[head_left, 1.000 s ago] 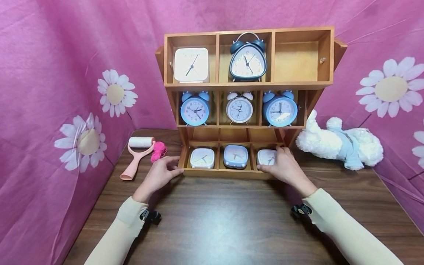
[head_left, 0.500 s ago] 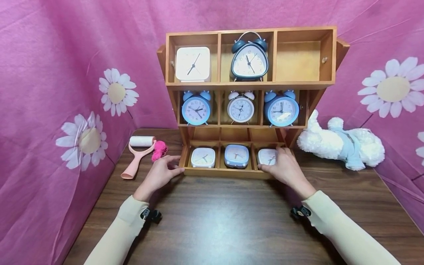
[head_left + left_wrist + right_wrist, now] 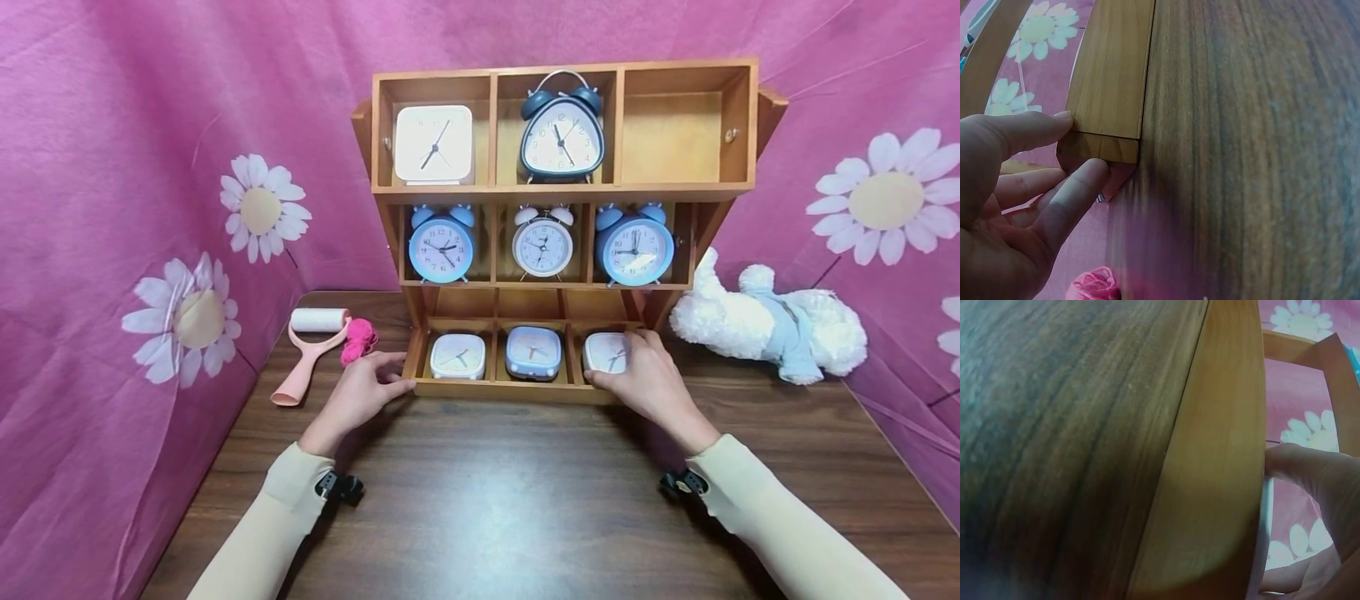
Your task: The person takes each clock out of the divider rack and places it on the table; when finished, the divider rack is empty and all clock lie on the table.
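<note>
A tiered wooden shelf (image 3: 558, 194) stands on the table, with clocks in its compartments. At its bottom left corner my left hand (image 3: 365, 392) holds the wood; in the left wrist view, the thumb and a finger (image 3: 1088, 181) touch the corner from two sides. My right hand (image 3: 654, 379) grips a white square clock (image 3: 602, 353) in the bottom right compartment, thumb in front and fingers behind. The hand covers the clock's right side. Left of it sit a blue clock (image 3: 533, 353) in the bottom middle and another white clock (image 3: 457, 357) in the bottom left.
Above stand a white square clock (image 3: 433, 157), a dark green bell clock (image 3: 562, 146) and a middle row of twin-bell clocks (image 3: 441, 250). A pink lint roller (image 3: 303, 367) and pink yarn (image 3: 360, 342) lie left; a white plush toy (image 3: 776, 325) lies right.
The white clock in the right hand is tilted slightly more upright, with a little more of its face showing. The left hand stays at the shelf corner.
</note>
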Available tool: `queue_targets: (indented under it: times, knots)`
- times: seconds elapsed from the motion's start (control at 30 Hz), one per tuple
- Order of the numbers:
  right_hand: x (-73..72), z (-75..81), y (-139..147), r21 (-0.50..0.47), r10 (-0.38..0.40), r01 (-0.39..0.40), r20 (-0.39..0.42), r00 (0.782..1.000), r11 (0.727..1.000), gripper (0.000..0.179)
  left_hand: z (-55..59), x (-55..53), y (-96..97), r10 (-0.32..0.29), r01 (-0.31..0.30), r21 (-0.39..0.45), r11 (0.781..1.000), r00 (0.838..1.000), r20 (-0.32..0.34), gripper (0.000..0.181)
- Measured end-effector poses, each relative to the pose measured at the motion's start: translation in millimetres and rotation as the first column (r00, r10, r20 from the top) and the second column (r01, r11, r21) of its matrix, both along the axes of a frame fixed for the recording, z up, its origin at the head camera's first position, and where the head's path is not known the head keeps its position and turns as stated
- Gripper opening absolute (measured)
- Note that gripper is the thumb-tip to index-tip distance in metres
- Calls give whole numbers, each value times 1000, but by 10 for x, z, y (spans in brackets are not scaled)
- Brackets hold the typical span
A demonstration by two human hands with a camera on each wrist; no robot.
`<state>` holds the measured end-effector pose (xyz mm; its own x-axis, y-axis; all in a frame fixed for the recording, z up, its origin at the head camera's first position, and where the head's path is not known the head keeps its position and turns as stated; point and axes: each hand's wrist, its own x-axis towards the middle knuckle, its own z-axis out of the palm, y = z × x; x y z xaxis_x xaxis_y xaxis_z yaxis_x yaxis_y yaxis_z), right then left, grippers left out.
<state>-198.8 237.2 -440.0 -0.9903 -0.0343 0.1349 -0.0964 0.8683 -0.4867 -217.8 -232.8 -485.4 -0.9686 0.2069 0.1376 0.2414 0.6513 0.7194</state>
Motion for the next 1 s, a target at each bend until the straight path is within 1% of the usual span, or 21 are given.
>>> queue_targets:
  times: [0.03,0.07,0.1,0.13,0.23,0.27,0.33,0.47,0.6,0.7,0.73,0.83,0.93,0.97,1.0]
  knots:
    - [3,9,1,-2,1,-1,-6,1000,1000,97,-57,-29,-15,6,-6,-3,1000,1000,-8,56]
    - [5,17,3,-6,2,-2,-12,1000,1000,96,27,20,16,2,-2,5,1000,1000,-2,55]
    - [6,27,4,-9,3,-3,-19,1000,1000,95,66,42,32,6,-6,1,1000,1000,2,54]
    - [8,35,6,-11,4,-4,-24,1000,1000,95,129,76,58,3,-3,-5,1000,1000,9,54]
    - [23,75,0,-22,9,-10,-36,999,1000,94,209,127,104,15,-15,-23,1000,999,31,52]
    - [28,88,2,-26,10,-11,-43,999,1000,93,270,157,130,23,-21,-33,999,999,50,52]
    - [43,117,6,-32,13,-15,-60,998,999,91,282,167,145,29,-26,-46,999,998,61,51]
    - [79,169,16,-44,11,-15,-92,996,999,89,280,167,155,36,-32,-56,998,997,69,51]
    - [126,205,21,-55,10,-16,-109,994,998,92,283,162,148,39,-36,-48,998,997,65,52]
    - [167,224,34,-64,13,-21,-125,992,998,94,288,158,138,29,-27,-34,999,998,57,52]
    - [181,229,40,-66,14,-23,-128,992,998,95,237,135,115,23,-22,-22,1000,999,39,52]
    - [227,249,55,-75,14,-24,-132,991,997,98,218,120,94,9,-9,-4,1000,1000,30,52]
    - [268,268,63,-76,16,-25,-124,992,997,102,154,81,60,3,-4,7,1000,1000,23,54]
    - [281,274,65,-75,16,-25,-120,993,997,104,124,62,45,3,-3,0,1000,1000,25,54]
    - [293,280,68,-73,17,-25,-116,993,997,105,56,30,19,6,-6,-5,1000,1000,14,55]
